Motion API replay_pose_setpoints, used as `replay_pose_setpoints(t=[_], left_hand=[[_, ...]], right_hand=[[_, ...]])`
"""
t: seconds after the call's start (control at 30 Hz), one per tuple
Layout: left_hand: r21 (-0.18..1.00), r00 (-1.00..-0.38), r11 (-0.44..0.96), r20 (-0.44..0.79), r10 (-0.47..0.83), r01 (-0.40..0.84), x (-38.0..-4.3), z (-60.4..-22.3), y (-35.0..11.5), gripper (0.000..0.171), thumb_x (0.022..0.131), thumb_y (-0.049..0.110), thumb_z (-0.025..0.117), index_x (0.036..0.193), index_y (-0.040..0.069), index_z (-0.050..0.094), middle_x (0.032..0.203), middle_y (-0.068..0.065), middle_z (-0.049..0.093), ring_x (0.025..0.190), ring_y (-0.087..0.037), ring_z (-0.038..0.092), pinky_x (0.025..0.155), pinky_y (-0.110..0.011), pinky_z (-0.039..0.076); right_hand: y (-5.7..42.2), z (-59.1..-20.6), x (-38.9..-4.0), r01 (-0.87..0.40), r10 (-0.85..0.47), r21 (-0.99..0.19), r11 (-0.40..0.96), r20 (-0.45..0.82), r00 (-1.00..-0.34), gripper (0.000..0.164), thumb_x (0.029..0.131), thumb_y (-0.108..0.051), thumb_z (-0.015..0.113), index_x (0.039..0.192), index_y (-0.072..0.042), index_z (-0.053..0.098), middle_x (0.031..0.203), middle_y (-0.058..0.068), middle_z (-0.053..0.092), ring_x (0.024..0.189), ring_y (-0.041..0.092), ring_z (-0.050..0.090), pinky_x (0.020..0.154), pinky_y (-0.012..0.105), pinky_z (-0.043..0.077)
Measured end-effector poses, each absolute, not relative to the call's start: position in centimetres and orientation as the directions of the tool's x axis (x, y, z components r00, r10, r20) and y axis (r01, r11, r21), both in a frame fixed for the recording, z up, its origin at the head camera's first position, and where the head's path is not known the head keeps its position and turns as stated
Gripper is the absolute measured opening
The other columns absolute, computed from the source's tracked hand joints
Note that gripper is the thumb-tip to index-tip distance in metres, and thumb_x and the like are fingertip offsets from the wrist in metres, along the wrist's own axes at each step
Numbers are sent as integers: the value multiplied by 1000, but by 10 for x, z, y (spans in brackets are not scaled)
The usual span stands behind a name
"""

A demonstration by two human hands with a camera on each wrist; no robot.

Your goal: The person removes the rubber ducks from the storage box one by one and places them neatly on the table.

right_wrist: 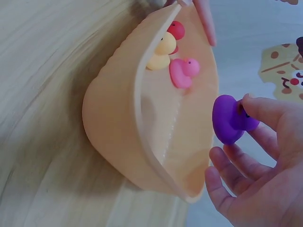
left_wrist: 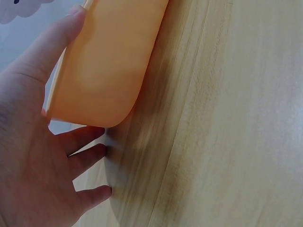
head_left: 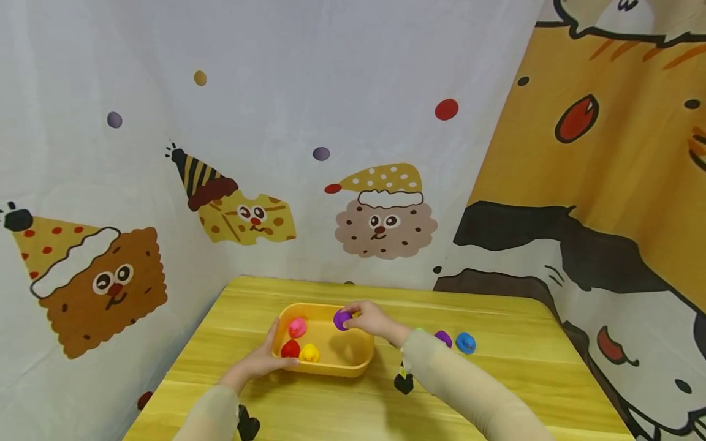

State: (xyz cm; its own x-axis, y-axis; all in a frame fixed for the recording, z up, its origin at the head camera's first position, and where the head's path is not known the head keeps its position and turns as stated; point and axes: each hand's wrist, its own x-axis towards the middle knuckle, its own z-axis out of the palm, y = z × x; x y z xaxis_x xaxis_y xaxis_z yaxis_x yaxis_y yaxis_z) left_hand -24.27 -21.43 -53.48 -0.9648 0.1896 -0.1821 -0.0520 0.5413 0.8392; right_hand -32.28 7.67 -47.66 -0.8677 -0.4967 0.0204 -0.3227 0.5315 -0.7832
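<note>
A yellow-orange plastic basin (head_left: pixel 342 370) stands on the table. My left hand (head_left: pixel 258 360) holds its left end, thumb along the near rim and fingers round the left side; the left wrist view shows the thumb (left_wrist: pixel 66 30) at the rim. Between thumb and fingertips my right hand (head_left: pixel 371 320) pinches a purple rubber duck (right_wrist: pixel 229 119) above the basin's far right part. Inside the basin, toward the left, sit a pink duck (right_wrist: pixel 183 72), a red duck (head_left: pixel 290 349) and a yellow duck (head_left: pixel 309 353).
Right of the basin, a blue duck (head_left: pixel 466 343) and another purple duck (head_left: pixel 444 338) lie on the wood-grain table (head_left: pixel 513 373). A green bit (head_left: pixel 421 331) shows beside them, mostly hidden by the right sleeve (head_left: pixel 458 380). A printed curtain (head_left: pixel 276 122) hangs behind the table.
</note>
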Motion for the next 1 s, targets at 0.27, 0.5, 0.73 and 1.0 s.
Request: replay_pose_setpoints(t=[0.27, 0.5, 0.73, 1.0], left_hand=[[841, -962, 541, -172, 210, -32, -245, -538, -215, 123, 78, 37, 80, 153, 5, -13, 155, -34, 4, 134, -55, 25, 106, -67, 21], [835, -964, 549, -173, 201, -36, -245, -538, -216, 125, 77, 38, 81, 153, 5, -12, 154, -36, 7, 132, -56, 28, 106, -66, 22], [826, -963, 563, -182, 198, -40, -244, -537, -217, 123, 78, 37, 81, 154, 6, -12, 154, -35, 8, 131, -57, 30, 104, -68, 24], [828, -963, 559, -181, 201, -39, -245, -538, -216, 124, 78, 38, 81, 153, 6, -12, 154, -35, 7, 132, -57, 28, 104, -68, 23]], right_hand=[[93, -470, -318, -341, -505, -768, 542, 27, -863, 30, 84, -10, 74, 112, -1, 69, 108, 11, 67, 103, 31, 60, 82, 37, 52], [108, -464, -315, -320, -487, -767, 556, 11, -873, 29, 84, -12, 74, 112, -3, 70, 109, 9, 67, 97, 25, 61, 79, 35, 53], [124, -460, -309, -315, -482, -762, 565, 4, -876, 29, 86, -12, 72, 113, -3, 69, 109, 9, 66, 95, 24, 62, 79, 35, 53], [141, -460, -302, -299, -477, -779, 551, 0, -879, 28, 86, -9, 71, 113, 0, 69, 108, 9, 66, 91, 22, 62, 76, 33, 54]])
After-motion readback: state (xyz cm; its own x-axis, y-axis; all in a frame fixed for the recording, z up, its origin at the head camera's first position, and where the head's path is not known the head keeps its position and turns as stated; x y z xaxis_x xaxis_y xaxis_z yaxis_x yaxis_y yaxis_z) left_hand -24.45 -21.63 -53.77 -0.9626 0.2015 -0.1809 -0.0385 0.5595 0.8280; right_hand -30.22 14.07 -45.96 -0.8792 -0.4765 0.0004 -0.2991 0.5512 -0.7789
